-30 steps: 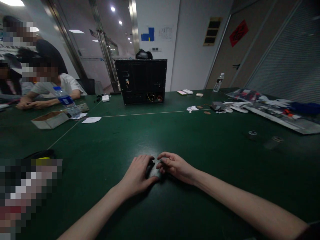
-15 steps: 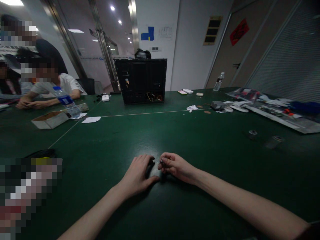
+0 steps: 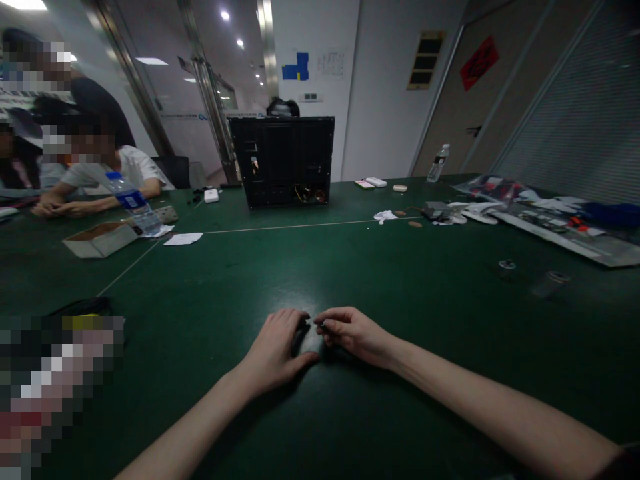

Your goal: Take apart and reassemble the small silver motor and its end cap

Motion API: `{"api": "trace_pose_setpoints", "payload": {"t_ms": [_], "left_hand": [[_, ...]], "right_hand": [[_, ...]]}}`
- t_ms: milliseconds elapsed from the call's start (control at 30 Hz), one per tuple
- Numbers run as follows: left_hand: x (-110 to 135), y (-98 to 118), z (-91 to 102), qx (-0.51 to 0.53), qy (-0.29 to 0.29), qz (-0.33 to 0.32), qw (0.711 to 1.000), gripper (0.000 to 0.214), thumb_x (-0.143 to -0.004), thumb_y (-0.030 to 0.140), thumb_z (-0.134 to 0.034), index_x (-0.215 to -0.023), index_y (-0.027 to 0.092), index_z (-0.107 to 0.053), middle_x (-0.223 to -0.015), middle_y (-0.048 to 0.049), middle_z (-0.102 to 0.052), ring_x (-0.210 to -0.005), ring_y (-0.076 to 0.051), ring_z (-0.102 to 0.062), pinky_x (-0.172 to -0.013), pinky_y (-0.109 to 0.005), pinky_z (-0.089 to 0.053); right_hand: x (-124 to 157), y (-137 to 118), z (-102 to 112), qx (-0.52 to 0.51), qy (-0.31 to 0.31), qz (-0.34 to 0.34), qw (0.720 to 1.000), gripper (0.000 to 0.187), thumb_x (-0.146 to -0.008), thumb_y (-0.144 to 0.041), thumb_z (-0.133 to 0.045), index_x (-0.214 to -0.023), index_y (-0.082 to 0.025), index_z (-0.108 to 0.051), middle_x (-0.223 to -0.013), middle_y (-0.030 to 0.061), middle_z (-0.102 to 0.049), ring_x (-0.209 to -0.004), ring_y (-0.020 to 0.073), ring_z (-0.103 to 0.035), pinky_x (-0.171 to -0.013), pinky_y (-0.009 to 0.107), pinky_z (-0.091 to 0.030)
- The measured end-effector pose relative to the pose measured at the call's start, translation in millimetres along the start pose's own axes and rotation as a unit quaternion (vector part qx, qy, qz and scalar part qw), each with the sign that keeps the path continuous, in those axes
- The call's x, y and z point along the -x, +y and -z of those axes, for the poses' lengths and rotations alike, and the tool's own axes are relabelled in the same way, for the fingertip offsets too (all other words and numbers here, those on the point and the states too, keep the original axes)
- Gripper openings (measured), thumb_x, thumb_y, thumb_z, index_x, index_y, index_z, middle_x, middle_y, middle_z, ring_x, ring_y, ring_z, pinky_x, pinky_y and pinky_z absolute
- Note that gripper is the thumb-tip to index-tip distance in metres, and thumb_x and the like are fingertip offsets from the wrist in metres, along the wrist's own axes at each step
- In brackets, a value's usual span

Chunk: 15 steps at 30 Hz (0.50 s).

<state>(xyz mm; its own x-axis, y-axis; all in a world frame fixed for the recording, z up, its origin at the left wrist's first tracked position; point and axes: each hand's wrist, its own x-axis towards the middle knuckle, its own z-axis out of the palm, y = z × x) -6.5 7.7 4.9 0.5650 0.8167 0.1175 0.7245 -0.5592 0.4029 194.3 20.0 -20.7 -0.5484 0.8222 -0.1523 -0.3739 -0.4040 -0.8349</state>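
Observation:
My left hand [image 3: 278,348] rests on the green tabletop [image 3: 240,280], its thumb spread away from the bent fingers and nothing seen between them. Just to the right, my right hand [image 3: 353,335] is closed in a pinch, thumb against fingers. A tiny dark thing may be at those fingertips, too small to name. Only a narrow gap parts the two hands, and they do not touch.
A black computer case [image 3: 287,160] stands at the back. On the right are two small clear containers [image 3: 507,265] and a board with parts [image 3: 560,233]. A cardboard box [image 3: 100,243] and a water bottle [image 3: 137,207] stand left, near a seated person [image 3: 137,170].
The fingers of my right hand have shifted slightly, the forefinger now stretching further left. My left hand has stayed in place.

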Motion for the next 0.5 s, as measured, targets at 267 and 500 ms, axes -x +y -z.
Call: {"api": "trace_pose_setpoints", "payload": {"t_ms": [267,500], "left_hand": [[-0.9,1.8,1.3,-0.003,0.0,-0.005,1.0,0.044,-0.076,0.041,-0.065,-0.112,0.02,-0.05,-0.107,-0.0076,-0.058,-0.098,-0.026,-0.053,-0.083,-0.04,-0.042],[-0.8,1.6,0.3,-0.002,0.003,-0.001,1.0,0.046,-0.076,0.042,-0.065,-0.113,0.02,-0.05,-0.109,-0.0081,-0.058,-0.099,-0.027,-0.053,-0.084,-0.041,-0.042]], "right_hand": [[1.6,-2.3,-0.9,0.0,-0.015,0.004,1.0,0.029,-0.065,-0.017,-0.078,-0.091,-0.016,-0.065,-0.082,0.002,-0.064,-0.068,0.0079,-0.056,-0.063,0.021,-0.039],[2.0,-0.8,1.8,0.006,-0.021,0.014,1.0,0.022,-0.065,-0.018,-0.078,-0.082,-0.014,-0.063,-0.079,0.0029,-0.064,-0.064,0.0083,-0.055,-0.062,0.023,-0.038]]}}
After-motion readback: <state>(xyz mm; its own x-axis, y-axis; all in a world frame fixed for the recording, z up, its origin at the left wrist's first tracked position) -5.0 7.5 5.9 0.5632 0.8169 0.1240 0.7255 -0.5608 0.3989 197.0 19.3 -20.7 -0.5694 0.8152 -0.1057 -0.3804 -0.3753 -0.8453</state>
